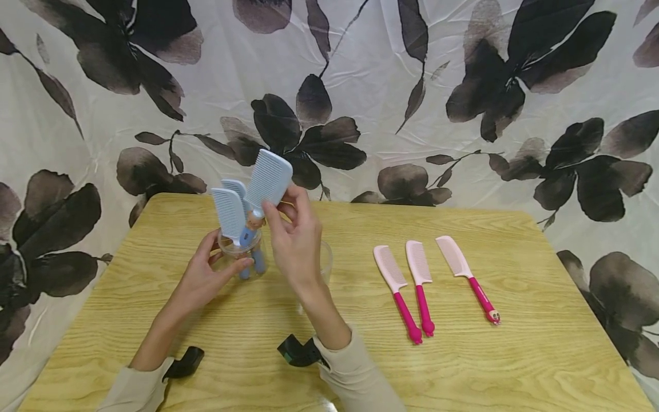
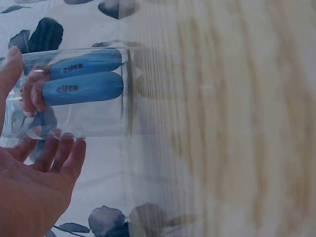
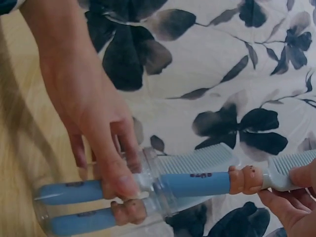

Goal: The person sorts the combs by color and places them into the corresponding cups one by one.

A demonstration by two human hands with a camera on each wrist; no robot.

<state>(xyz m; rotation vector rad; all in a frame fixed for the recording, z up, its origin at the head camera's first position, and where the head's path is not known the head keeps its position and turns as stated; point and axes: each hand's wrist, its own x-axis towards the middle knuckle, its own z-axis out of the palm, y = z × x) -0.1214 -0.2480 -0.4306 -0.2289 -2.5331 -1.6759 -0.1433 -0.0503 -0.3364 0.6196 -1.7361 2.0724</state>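
My left hand [image 1: 201, 277] grips a clear jar [image 2: 101, 121] from its side, thumb and fingers on opposite walls. Inside the jar stand two light-blue combs [image 1: 229, 213], teeth-end up, their blue handles [image 2: 84, 89] reaching down near its base. My right hand [image 1: 298, 246] pinches a third light-blue comb [image 1: 270, 177] by its toothed head. This comb tilts, and its blue handle [image 3: 197, 184] points into the jar's mouth. A small brown figure [image 3: 245, 178] sits between its handle and head.
Three pink combs [image 1: 419, 269] with magenta handles lie on the wooden table [image 1: 540, 355] at the right. Another clear container [image 1: 326, 263] stands partly hidden behind my right wrist. Floral cloth [image 1: 391, 131] hangs beyond the table's far edge.
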